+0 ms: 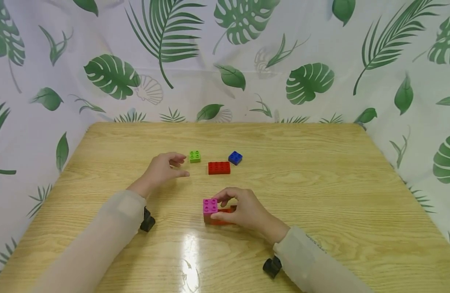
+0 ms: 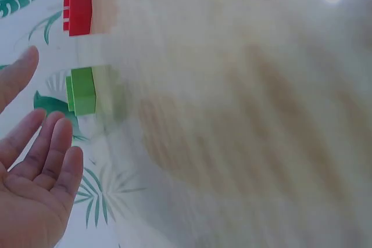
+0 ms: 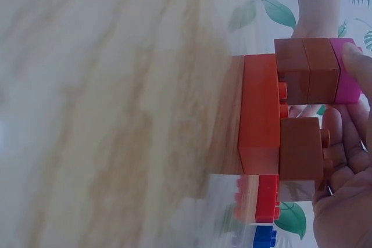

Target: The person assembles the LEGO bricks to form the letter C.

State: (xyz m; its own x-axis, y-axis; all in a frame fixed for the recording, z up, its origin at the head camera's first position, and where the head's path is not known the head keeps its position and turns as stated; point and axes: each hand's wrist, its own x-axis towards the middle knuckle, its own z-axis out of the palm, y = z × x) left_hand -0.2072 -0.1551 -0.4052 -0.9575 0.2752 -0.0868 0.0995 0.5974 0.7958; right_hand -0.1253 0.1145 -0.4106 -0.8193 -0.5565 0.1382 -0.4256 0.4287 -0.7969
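Head view: at the left, the left hand (image 1: 161,167) is held with thumb and fingers parted and nothing gripped, just beside a lime-green square plastic brick (image 1: 194,157). Next, nearer the table's front, a small assembly is seen: a magenta square plastic brick (image 1: 210,206) is set atop two stacked brown plastic bricks (image 3: 293,76) at one end of a long orange plastic brick (image 3: 260,114), and a single brown plastic brick (image 3: 300,149) is fitted toward the other end. Behind it are placed a long red plastic brick (image 1: 219,168) and a blue square plastic brick (image 1: 235,158). At the right, the magenta brick is pinched by the right hand (image 1: 248,209). The assembly is judged light, stiff and sturdy, but smooth-walled and separable at its studs; opposite side walls should be grasped, with the orange base steadied.
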